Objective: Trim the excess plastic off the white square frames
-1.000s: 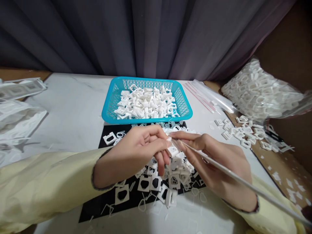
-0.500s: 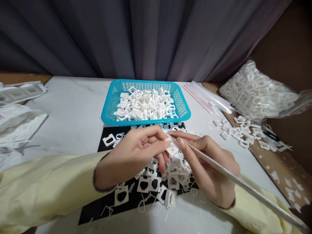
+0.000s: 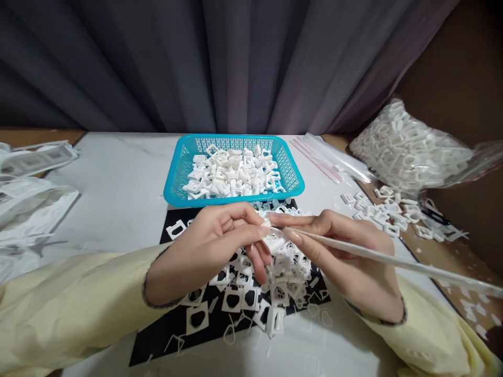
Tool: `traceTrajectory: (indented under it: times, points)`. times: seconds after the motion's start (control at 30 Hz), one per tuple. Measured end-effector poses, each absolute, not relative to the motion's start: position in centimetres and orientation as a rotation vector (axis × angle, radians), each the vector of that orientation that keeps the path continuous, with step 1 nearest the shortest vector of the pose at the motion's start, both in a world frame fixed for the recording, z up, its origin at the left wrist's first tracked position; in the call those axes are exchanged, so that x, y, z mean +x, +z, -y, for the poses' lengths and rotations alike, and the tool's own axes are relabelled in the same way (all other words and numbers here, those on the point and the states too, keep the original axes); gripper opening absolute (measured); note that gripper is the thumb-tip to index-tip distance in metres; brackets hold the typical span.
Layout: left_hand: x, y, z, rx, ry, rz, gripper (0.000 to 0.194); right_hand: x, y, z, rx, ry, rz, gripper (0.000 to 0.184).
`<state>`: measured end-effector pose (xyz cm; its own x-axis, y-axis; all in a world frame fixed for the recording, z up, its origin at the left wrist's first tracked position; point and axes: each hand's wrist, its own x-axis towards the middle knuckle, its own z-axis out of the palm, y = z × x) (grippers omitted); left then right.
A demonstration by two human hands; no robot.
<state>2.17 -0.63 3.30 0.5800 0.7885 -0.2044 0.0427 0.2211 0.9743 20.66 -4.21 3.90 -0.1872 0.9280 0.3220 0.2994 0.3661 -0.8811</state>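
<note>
My left hand (image 3: 220, 246) is closed, thumb and index finger pinching a small white plastic piece (image 3: 274, 242) above the pile. My right hand (image 3: 346, 251) pinches a long, thin whitish stick (image 3: 353, 250) close to its tip, which meets the white piece. The stick runs from my fingertips out past the right edge; its exact kind is unclear. Beneath both hands lies a heap of white plastic frame pieces (image 3: 240, 298), mixed with thin clear loops and scraps, on a black mat (image 3: 151, 343). My fingers partly cover the held piece.
Behind my hands stands a blue basket (image 3: 236, 201) filled with white pieces. At the right are a stuffed clear bag (image 3: 408, 146), loose white pieces (image 3: 381, 212) and flat zip bags (image 3: 334, 157). More plastic bags (image 3: 35, 204) lie at the left, and a grey curtain (image 3: 236, 63) hangs behind.
The stick's far end has swung upward at the right, and my right hand has turned with it. Both hands have shifted slightly left in view, still together at the piece.
</note>
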Motion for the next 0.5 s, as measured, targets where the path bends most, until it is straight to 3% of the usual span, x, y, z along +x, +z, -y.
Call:
traceTrajectory:
  times: [0.5]
  points:
    - [2.17, 3.28, 0.76, 1.197, 0.590, -0.841, 0.019, 20.95, 4.09, 4.04, -1.113, 0.803, 1.832, 0.016]
